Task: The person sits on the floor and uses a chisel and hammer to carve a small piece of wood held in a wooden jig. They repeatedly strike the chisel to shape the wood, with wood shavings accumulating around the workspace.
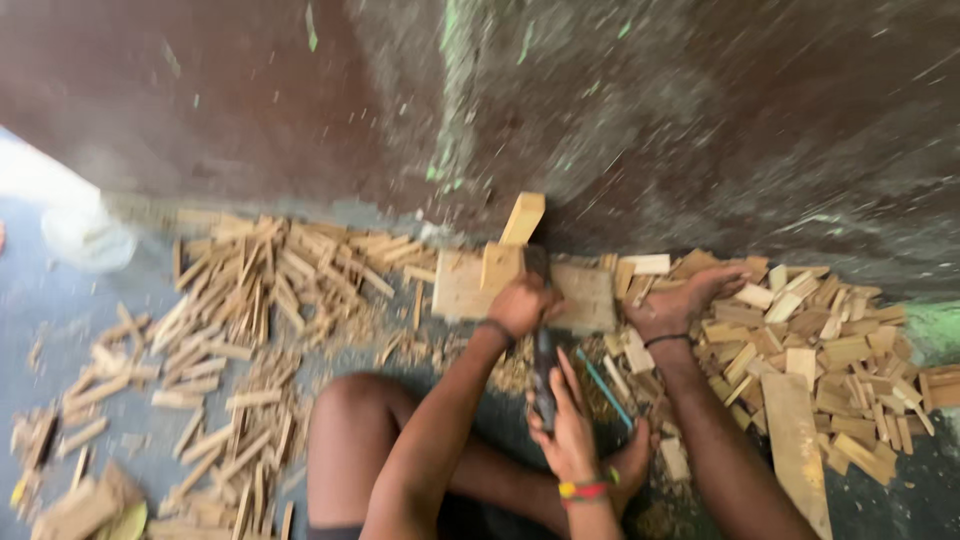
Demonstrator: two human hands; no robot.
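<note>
Head view: left hand (520,303) closed around an upright pale wood block (511,245) on a flat slab (590,297); right hand (680,300) spread, open, over rough-cut offcuts (820,350) just beside it.

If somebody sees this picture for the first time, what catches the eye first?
First, the pale wood: a spread of thin sticks on the left of the floor and a heap of flat offcuts on the right. In the middle, the left hand closes round an upright stick on a wooden block, while the right hand rests open on the heap.
</note>
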